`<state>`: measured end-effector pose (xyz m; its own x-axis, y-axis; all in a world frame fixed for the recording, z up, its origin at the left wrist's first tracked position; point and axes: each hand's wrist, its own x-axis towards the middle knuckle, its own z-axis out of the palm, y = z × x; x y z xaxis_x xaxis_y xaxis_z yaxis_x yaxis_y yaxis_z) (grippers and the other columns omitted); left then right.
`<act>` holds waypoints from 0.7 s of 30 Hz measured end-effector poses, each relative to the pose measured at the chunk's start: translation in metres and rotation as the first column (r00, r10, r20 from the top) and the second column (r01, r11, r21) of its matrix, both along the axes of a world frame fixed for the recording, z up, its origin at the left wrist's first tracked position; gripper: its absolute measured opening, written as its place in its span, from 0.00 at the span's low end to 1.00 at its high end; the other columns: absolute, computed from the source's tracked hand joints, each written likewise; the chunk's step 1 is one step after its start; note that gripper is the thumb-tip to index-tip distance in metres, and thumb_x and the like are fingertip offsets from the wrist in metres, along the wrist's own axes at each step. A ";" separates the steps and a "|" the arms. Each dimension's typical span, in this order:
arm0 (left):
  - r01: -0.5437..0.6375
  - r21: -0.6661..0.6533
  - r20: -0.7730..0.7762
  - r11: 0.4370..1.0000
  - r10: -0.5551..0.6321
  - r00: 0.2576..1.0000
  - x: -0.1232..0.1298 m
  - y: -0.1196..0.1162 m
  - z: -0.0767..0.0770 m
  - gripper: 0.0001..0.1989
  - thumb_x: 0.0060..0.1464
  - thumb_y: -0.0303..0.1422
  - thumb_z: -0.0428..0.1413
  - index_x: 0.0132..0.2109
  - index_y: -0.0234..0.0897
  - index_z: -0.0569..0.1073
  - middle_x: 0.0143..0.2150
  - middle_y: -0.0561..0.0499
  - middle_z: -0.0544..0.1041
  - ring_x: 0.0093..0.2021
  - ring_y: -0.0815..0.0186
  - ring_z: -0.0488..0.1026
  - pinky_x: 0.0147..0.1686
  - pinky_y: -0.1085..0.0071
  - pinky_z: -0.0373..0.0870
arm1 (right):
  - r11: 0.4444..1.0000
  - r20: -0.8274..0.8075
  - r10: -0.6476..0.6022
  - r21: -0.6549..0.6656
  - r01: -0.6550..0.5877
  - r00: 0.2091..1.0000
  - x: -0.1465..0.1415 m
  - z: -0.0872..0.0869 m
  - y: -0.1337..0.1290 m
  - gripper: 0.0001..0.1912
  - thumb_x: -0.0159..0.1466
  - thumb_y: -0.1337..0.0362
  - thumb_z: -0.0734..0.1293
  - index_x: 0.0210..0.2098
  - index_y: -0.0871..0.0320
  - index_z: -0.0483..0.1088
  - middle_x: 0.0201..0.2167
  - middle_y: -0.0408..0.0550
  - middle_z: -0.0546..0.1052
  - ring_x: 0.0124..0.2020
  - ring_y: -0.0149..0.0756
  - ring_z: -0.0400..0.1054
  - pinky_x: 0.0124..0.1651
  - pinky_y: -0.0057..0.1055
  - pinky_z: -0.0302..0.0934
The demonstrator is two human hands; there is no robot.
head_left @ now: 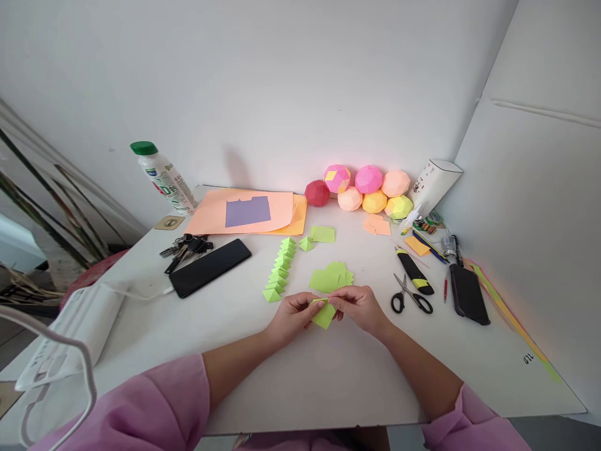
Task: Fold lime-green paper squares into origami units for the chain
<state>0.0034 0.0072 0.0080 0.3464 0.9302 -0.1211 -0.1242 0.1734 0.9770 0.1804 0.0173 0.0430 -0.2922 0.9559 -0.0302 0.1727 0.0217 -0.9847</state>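
Observation:
Near the middle of the white table, my left hand (292,316) is closed on the left side of a small green paper piece (323,315). My right hand (359,308) pinches the same piece at its upper right, its fingertips close to those of the left. Just beyond the hands lies a loose pile of green paper sheets (328,278). Several folded green pieces stand in a slanting row (279,269) to the left, with one more folded piece (307,243) beside its far end. A flat green sheet (323,234) rests behind the pile.
Scissors (408,294) and a cutter knife (414,270) lie to the right, near a black phone case (468,294). At the left are a black phone (210,267), keys (188,249) and a bottle (166,181). Faceted paper balls (369,180) line the wall beside large orange sheets (206,213).

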 end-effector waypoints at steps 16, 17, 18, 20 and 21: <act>0.025 0.007 -0.005 1.000 -0.025 1.000 -0.001 -0.001 0.006 0.15 0.51 0.41 0.55 0.25 0.33 0.73 0.21 0.54 0.68 0.20 0.74 0.59 0.20 0.76 0.56 | 0.988 -0.055 0.094 -0.117 -0.100 0.994 0.002 0.001 0.001 0.14 0.55 0.56 0.68 0.28 0.63 0.73 0.20 0.45 0.73 0.21 0.31 0.69 0.24 0.28 0.65; 0.034 0.004 0.009 0.999 -0.034 0.999 -0.001 -0.001 0.006 0.15 0.51 0.41 0.55 0.26 0.33 0.73 0.22 0.53 0.69 0.21 0.73 0.60 0.20 0.76 0.56 | 0.987 -0.056 0.099 -0.119 -0.105 0.993 0.002 0.001 0.001 0.14 0.55 0.56 0.68 0.27 0.63 0.73 0.20 0.45 0.73 0.21 0.31 0.69 0.24 0.28 0.65; 0.044 0.000 0.022 0.999 -0.044 0.999 -0.002 -0.001 0.006 0.15 0.51 0.41 0.55 0.26 0.33 0.73 0.22 0.52 0.70 0.22 0.72 0.61 0.21 0.76 0.57 | 0.986 -0.060 0.103 -0.122 -0.110 0.993 0.002 0.001 0.001 0.14 0.55 0.57 0.68 0.27 0.63 0.73 0.20 0.45 0.73 0.21 0.31 0.69 0.24 0.27 0.65; 0.066 -0.007 0.043 0.998 -0.066 0.997 -0.002 -0.001 0.007 0.16 0.52 0.41 0.53 0.27 0.33 0.73 0.24 0.51 0.71 0.23 0.71 0.63 0.21 0.75 0.58 | 0.985 -0.070 0.105 -0.129 -0.113 0.992 0.002 0.001 0.001 0.14 0.55 0.56 0.68 0.28 0.64 0.73 0.20 0.45 0.73 0.21 0.31 0.69 0.24 0.27 0.66; 0.071 -0.012 0.048 0.997 -0.070 0.996 -0.002 -0.001 0.006 0.17 0.53 0.42 0.52 0.27 0.33 0.73 0.24 0.50 0.72 0.23 0.70 0.63 0.22 0.75 0.58 | 0.985 -0.076 0.103 -0.132 -0.112 0.992 0.002 0.001 0.001 0.14 0.55 0.56 0.68 0.28 0.64 0.73 0.20 0.45 0.73 0.21 0.31 0.69 0.24 0.28 0.66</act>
